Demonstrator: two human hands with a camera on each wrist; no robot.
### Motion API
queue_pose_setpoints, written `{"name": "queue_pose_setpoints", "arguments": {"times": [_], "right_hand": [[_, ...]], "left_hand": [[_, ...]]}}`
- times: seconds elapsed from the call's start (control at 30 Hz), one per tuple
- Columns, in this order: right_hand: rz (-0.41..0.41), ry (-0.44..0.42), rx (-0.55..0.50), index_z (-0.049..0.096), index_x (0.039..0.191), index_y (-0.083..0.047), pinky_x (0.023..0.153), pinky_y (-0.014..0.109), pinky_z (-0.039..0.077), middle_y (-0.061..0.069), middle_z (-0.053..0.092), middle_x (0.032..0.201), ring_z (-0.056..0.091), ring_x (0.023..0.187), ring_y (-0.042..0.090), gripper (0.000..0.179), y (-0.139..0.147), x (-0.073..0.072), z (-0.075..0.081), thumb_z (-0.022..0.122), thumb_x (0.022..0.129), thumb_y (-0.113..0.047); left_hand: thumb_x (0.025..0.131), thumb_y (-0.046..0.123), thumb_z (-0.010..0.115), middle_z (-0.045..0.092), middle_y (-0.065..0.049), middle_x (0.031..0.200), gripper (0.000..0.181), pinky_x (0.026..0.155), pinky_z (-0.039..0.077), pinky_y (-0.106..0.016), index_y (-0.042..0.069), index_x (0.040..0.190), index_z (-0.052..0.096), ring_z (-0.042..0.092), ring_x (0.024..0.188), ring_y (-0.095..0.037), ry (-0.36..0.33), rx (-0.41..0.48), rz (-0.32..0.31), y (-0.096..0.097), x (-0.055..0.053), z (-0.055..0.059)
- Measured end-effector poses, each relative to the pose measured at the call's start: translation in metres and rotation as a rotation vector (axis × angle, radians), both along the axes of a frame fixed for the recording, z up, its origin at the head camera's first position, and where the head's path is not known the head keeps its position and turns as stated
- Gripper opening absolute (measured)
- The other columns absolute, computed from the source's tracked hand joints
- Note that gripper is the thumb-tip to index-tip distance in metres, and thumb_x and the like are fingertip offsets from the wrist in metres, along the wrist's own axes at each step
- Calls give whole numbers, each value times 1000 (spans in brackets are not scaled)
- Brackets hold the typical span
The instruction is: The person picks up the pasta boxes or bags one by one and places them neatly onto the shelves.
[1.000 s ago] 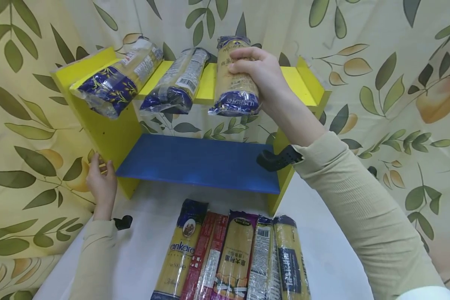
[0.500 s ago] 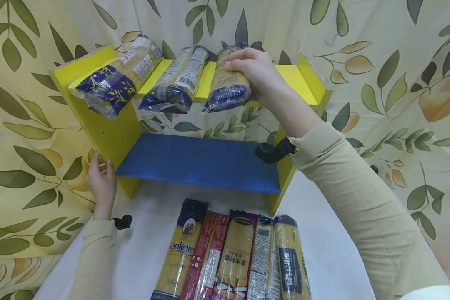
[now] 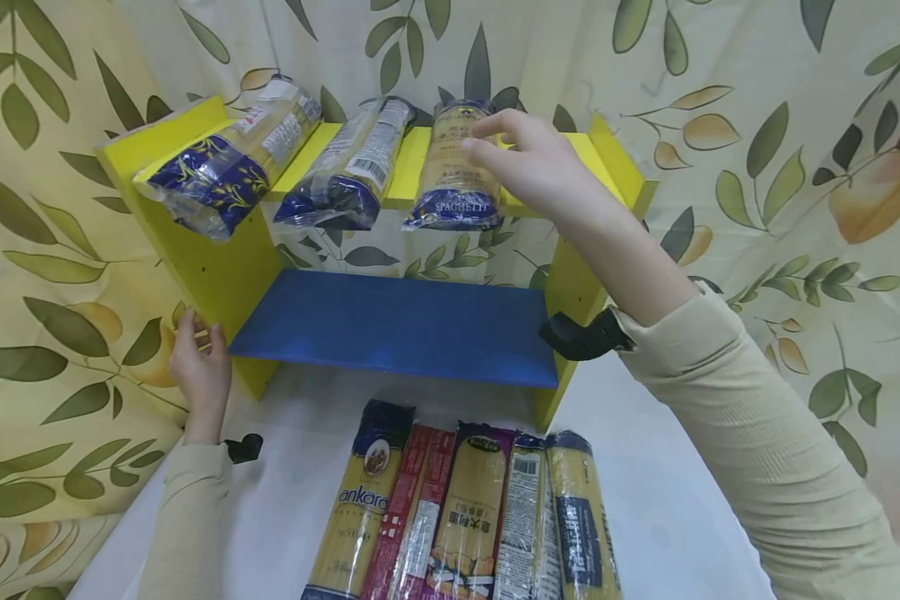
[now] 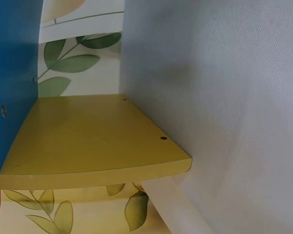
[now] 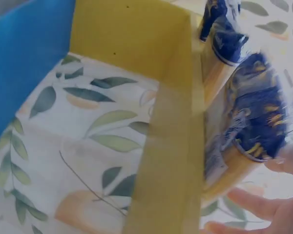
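My right hand is at the right side of a spaghetti pack on the yellow top shelf, thumb and fingers spread. In the right wrist view, the fingers are apart beside the blue-ended pack, with a gap between thumb and forefinger. To its left lie a clear-wrapped pasta pack and a tilted blue-and-gold pasta pack. Low on the left, my left hand rests by the outer side of the yellow side panel, fingers loosely bent; only a sliver of it shows in the left wrist view.
Below the top, a blue shelf board spans the rack. In front on the white table lie several pasta packs in a row, among them an Ankara pack, a red pack and a purple-edged pack. A leaf-patterned curtain hangs behind.
The spaghetti pack has come down onto the top shelf and turned its label forward. My right hand has loosened from it and moved slightly right. My left hand stays in place.
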State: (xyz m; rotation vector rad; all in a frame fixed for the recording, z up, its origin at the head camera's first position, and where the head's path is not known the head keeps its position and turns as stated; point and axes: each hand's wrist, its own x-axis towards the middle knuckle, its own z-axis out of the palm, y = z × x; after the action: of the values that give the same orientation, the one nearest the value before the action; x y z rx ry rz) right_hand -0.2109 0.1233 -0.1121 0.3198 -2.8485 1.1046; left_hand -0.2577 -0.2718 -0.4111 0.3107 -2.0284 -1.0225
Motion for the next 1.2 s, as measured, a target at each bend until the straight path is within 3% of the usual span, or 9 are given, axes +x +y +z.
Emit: {"name": "queue_pose_setpoints", "arguments": {"times": [0.23, 0.33, 0.47, 0.57, 0.67, 0.8, 0.93, 1.07, 1.2], "right_hand": [[0, 302, 179, 50, 138, -16, 115, 53, 24, 6, 38, 150, 23, 143, 26, 50, 10, 37, -12, 49, 95, -41], [18, 428, 182, 57, 131, -12, 109, 52, 29, 10, 46, 143, 32, 136, 28, 43, 14, 53, -22, 55, 94, -34], [34, 672, 232, 62, 121, -6, 103, 54, 32, 15, 54, 132, 42, 125, 33, 35, 21, 70, -44, 62, 91, -24], [20, 839, 280, 64, 117, -3, 99, 58, 32, 18, 57, 128, 46, 120, 36, 33, 28, 80, -61, 64, 89, -20], [7, 915, 279, 64, 117, -3, 98, 59, 32, 19, 59, 124, 47, 117, 38, 34, 36, 90, -77, 66, 86, -16], [-28, 906, 258, 64, 118, -3, 98, 61, 31, 19, 60, 124, 47, 117, 39, 37, 50, 106, -104, 67, 82, -14], [-69, 858, 268, 63, 119, -3, 89, 60, 32, 19, 60, 122, 48, 114, 41, 41, 69, 119, -141, 64, 81, -18], [-123, 743, 296, 62, 119, -4, 87, 59, 32, 19, 60, 121, 48, 111, 41, 44, 86, 134, -182, 60, 81, -25], [-212, 585, 315, 62, 119, -4, 90, 60, 31, 19, 60, 119, 47, 111, 41, 47, 100, 150, -225, 67, 76, -23]], "left_hand": [[94, 14, 54, 65, -19, 110, 35, 68, 33, 1, 3, 128, 56, 66, 92, -30, 5, -3, 9, 0, 1, 0], [94, 15, 56, 66, -19, 110, 35, 67, 33, 2, 6, 128, 57, 64, 86, -10, 8, -14, 21, 0, 1, 0], [93, 15, 56, 66, -18, 109, 35, 67, 33, 3, 6, 127, 57, 45, 78, 19, 13, -11, 21, -1, 0, -1], [93, 14, 56, 66, -19, 108, 33, 67, 33, 2, 5, 125, 58, 40, 75, 23, 13, -4, 23, -2, -1, -1], [93, 15, 56, 66, -18, 108, 33, 67, 33, 2, 6, 125, 58, 40, 75, 22, 7, -5, 29, -2, -1, -1], [93, 14, 55, 66, -20, 108, 35, 67, 33, 2, 5, 127, 58, 40, 76, 22, 12, -5, 29, -1, 0, -1], [93, 14, 55, 66, -20, 109, 38, 68, 34, 1, 3, 130, 56, 39, 76, 22, 20, 8, 37, -1, 1, -1], [94, 15, 55, 65, -20, 109, 37, 69, 35, 0, 3, 129, 56, 40, 76, 21, 15, 16, 37, -1, 2, -1], [94, 16, 54, 65, -19, 109, 34, 69, 36, -1, 2, 126, 57, 41, 77, 22, 10, 14, 28, 0, 0, -3]]}}
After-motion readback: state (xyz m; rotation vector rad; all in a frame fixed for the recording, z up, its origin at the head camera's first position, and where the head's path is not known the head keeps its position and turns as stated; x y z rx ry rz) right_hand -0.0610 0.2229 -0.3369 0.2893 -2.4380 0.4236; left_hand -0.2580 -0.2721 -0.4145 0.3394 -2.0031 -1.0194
